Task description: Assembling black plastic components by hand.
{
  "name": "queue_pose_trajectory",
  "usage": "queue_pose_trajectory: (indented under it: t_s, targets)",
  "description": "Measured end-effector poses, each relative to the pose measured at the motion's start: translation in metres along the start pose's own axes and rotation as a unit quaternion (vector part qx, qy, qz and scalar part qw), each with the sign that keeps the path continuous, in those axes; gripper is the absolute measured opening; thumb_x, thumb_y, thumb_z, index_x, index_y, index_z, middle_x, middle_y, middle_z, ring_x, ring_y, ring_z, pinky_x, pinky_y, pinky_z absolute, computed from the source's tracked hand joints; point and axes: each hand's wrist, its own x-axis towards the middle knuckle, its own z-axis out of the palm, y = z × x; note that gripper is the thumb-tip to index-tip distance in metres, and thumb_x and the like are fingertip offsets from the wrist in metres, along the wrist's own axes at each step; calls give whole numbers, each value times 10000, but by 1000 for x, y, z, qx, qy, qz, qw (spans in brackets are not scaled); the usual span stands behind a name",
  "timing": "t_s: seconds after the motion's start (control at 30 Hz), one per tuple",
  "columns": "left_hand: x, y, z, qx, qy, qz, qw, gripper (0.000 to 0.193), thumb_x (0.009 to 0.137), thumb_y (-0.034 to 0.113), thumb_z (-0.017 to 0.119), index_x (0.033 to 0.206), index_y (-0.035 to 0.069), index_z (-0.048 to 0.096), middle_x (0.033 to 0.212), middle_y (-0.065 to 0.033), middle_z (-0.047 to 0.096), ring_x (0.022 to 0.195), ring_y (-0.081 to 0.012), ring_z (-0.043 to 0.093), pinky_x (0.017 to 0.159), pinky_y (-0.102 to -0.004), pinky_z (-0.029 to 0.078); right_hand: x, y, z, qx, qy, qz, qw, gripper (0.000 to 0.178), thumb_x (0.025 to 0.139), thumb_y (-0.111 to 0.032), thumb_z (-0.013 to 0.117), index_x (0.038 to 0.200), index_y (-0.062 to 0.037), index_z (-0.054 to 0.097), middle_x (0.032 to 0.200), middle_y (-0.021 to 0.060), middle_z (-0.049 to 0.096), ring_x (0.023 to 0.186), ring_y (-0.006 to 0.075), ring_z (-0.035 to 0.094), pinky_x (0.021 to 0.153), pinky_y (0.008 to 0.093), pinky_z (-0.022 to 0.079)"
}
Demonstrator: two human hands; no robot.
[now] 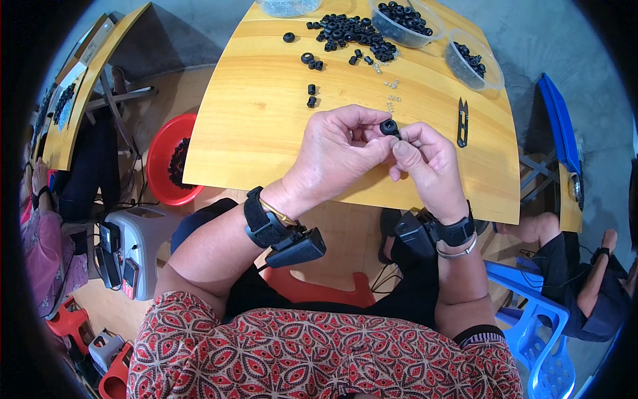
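My left hand (332,153) pinches a small black round part with a hole in its middle (389,126), held above the near part of the wooden table (266,133). Against its lower side, the thumb and fingers of my right hand (428,159) are pressed together; what lies between them is mostly hidden. Just beyond my hands is a short line of tiny clear pieces (393,98). Two black parts (312,95) stand to the left of that line. To the right lies a pair of black thread snips (462,123).
A heap of black parts (352,32) covers the table's far side. Two clear tubs (492,78) of black parts stand at the far right. On the floor at left sits a red basin (158,179) with black parts. Other people sit at both sides, near a blue chair (545,326).
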Motion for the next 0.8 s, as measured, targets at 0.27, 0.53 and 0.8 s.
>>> queue_pose_trajectory:
  t_s: [0.27,0.53,0.8]
  targets:
    - [-2,0,3,1,-12,2,1000,268,775,0,564,1040,-15,530,869,-68,580,773,-108,565,719,-228,492,1,-1,-6,-26,-7,27,999,96,825,-90,522,818,5,517,698,31,549,539,57,492,467,170,392]
    - [2,0,-3,-126,3,-104,987,184,810,76,541,972,-7,564,822,-101,598,715,-155,593,667,-247,505,0,-9,-6,-45,-6,39,998,97,833,-90,506,847,6,520,707,31,543,558,70,519,474,181,433]
    - [3,7,-4,-142,27,-162,976,128,805,53,537,911,-15,563,817,-107,594,650,-160,593,613,-250,513,0,-5,-9,-50,-10,39,998,101,825,-92,523,845,6,509,693,22,517,540,69,520,467,182,432]
